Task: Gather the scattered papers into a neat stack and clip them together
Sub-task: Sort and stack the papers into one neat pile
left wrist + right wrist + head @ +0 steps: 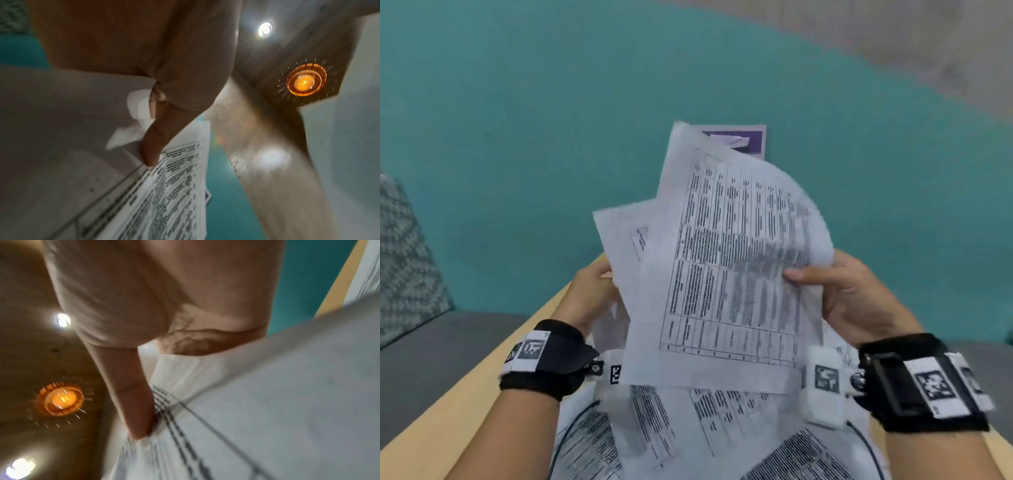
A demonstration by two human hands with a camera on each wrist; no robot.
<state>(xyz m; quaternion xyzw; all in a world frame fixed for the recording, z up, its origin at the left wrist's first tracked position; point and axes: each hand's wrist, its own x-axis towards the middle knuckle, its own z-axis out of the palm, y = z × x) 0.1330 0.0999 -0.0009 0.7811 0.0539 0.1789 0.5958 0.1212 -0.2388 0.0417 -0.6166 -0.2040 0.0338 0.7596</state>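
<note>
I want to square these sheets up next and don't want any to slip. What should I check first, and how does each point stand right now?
1. Left hand has a grip on the held sheets: ok, thumb pinches their left edge.
2. Right hand has a grip on them: ok, thumb pinches the right edge.
3. Held sheets aligned: not ok, they fan apart at different angles.
4. All papers gathered: not ok, loose papers lie on the table below.
5. Clip at hand: cannot tell, none is visible.
</note>
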